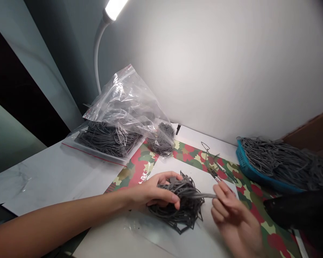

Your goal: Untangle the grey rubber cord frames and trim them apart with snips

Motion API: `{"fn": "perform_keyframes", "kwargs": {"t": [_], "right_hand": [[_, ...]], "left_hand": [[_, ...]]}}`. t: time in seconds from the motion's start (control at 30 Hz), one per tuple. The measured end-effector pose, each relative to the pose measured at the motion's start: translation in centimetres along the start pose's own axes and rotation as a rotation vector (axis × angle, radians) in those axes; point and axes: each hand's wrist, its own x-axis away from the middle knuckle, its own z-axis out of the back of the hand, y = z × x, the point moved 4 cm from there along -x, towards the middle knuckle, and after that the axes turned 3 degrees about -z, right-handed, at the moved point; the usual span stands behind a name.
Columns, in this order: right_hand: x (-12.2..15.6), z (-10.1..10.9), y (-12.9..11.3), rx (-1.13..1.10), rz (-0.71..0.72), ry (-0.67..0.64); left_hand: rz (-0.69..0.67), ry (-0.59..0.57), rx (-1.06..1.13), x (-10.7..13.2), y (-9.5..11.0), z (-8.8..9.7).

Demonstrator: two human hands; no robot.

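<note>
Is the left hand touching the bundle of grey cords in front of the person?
Touching. The head view shows the left hand wrapped over the bundle of grey cords, fingers and thumb pressed on its top, with no gap.

The cord bundle is showing uniform dark grey. The camouflage sheet is showing red, green and cream patches. Left of the camouflage sheet, a clear bag is carrying a red seal stripe. Right of it, a basket is showing blue, its cords grey.
</note>
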Motion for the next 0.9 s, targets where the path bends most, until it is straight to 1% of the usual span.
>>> {"fn": "perform_keyframes", "kwargs": {"t": [0.1,0.17,0.3,0.4,0.5,0.57,0.63,0.7,0.77,0.8,0.83,0.87,0.9], "right_hand": [[-1.0,2.3,-1.8,0.17,0.089,0.217],[-1.4,3.7,-3.1,0.237,0.166,0.304],[-1.8,6.2,-5.2,0.401,0.397,0.482],[-1.7,6.8,-5.5,0.617,0.522,0.614],[-1.6,6.5,-5.4,0.801,0.594,0.693],[-1.4,6.5,-5.8,0.855,0.651,0.727],[-1.1,6.5,-6.3,0.859,0.712,0.749],[-0.9,6.2,-6.9,0.836,0.748,0.716],[-0.7,4.8,-7.3,0.818,0.737,0.582],[-0.6,3.6,-7.3,0.818,0.718,0.482],[-0.4,2.2,-7.2,0.825,0.679,0.35],[-0.2,0.5,-7.0,0.831,0.637,0.218],[0.1,-1.3,-6.6,0.838,0.565,0.057]], "left_hand": [[-0.027,0.044,0.012,0.0,0.6,0.7],[-0.056,0.064,0.025,0.0,1.0,1.1],[-0.132,0.12,0.037,0.0,1.6,1.7],[-0.179,0.145,0.032,0.0,2.1,1.8],[-0.231,0.16,0.018,0.1,3.2,1.6],[-0.263,0.157,0.005,0.2,4.2,1.2],[-0.283,0.141,-0.015,0.3,5.4,0.6],[-0.28,0.114,-0.046,0.5,6.7,-0.4],[-0.249,0.066,-0.09,0.7,7.8,-1.9],[-0.217,0.018,-0.119,0.8,8.2,-2.8],[-0.176,-0.045,-0.155,0.9,8.5,-3.9],[-0.118,-0.132,-0.203,1.0,8.7,-5.0],[-0.064,-0.214,-0.253,1.1,8.8,-6.1]]}}
